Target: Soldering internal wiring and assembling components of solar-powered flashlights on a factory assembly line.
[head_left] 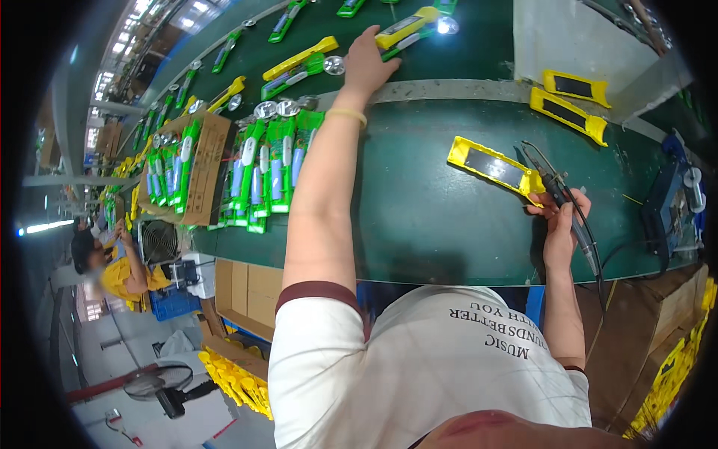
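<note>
Yellow casing extends leftward from the right hand, which grips a corded pen-shaped tool.

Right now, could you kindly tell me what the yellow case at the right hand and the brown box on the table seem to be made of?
Yellow case: probably moulded plastic, slightly glossy, given its even colour and highlights; its panel reflects like glass or clear plastic. Brown box: likely cardboard, given its matt, flat sides.

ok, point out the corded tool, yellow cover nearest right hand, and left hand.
Corded tool (pixel 553 185): head view, on its dark grip.
Yellow cover (pixel 492 165): head view, on its dark panel.
Left hand (pixel 366 66): head view, on the back of the hand.
</note>
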{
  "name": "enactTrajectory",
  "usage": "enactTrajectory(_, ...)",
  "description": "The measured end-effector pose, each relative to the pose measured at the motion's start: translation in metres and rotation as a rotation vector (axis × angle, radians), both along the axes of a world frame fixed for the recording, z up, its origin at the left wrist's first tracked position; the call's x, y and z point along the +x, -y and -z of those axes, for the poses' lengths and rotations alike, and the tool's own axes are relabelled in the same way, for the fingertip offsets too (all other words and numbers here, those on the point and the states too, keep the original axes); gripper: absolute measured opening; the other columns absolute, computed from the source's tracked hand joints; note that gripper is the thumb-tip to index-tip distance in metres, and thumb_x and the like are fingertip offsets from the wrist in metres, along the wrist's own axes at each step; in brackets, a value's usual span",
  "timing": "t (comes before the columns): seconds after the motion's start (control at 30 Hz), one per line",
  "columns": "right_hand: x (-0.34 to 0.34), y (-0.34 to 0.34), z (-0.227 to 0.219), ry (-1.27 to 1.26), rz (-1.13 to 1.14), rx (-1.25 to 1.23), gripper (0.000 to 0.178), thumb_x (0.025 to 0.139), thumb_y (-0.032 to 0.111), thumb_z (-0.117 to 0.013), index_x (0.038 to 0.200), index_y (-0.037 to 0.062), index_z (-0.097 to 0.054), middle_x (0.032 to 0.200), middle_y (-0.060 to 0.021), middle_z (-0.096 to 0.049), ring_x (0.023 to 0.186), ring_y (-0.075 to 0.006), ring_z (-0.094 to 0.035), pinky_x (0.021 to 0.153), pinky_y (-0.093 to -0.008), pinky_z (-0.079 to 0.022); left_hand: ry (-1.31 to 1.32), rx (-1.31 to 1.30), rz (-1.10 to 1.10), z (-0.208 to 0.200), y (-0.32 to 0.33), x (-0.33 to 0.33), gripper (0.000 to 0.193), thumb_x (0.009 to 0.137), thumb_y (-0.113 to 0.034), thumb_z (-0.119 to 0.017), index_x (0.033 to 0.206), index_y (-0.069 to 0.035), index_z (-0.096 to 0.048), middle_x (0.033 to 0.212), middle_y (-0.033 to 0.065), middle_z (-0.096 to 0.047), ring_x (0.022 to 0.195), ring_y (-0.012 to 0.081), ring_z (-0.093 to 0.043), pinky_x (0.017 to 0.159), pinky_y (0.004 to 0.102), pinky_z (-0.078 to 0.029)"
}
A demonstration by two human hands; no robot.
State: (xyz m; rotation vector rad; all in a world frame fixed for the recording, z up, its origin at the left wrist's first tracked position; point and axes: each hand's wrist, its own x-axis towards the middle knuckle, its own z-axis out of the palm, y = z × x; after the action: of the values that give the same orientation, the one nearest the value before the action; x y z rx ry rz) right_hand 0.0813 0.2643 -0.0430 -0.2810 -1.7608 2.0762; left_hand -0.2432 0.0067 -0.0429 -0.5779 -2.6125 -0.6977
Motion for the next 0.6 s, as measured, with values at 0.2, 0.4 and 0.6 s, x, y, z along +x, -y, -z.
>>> enactTrajectory(0.2, 0.005, -0.007, 0.004, -0.012, 0.013, -0.002, 0.031, 0.095, 0.027, -0.037, 0.114, 0.0045, -0.031, 0.098, -0.0177, -0.056, 0.087, -0.0274, -0.061, 0.073, -0.0345, -0.052, -0.249, 0.01, 0.475, -0.042, 0.001, 0.153, 0.047, 0.068, -0.014, -0.067, 0.111, -0.005, -0.052, 0.109, 0.0134, -0.053, 0.106, 0.0307, -0.049, 0.091, 0.0396, -0.04)
enactTrajectory(0.4, 0.0, -0.004, -0.001, -0.021, 0.003, 0.0, 0.031, 0.094, 0.027, -0.038, 0.115, 0.0042, -0.031, 0.096, -0.0174, -0.055, 0.086, -0.0264, -0.061, 0.075, -0.034, -0.051, -0.265, -0.299, -0.378, -0.076, 0.109, 0.19, 0.043, 0.069, -0.017, -0.067, 0.106, -0.005, -0.052, 0.098, 0.0146, -0.055, 0.093, 0.0312, -0.051, 0.082, 0.0409, -0.039)
enactTrajectory(0.6, 0.004, -0.001, -0.001, -0.018, 0.041, -0.021, 0.029, 0.095, 0.026, -0.038, 0.113, 0.004, -0.032, 0.096, -0.0165, -0.054, 0.082, -0.0236, -0.06, 0.07, -0.0324, -0.051, 0.026, -0.342, -0.52, -0.09, 0.191, 0.173, 0.035, 0.07, -0.015, -0.062, 0.1, -0.005, -0.048, 0.086, 0.0179, -0.057, 0.086, 0.0362, -0.055, 0.074, 0.0463, -0.043)
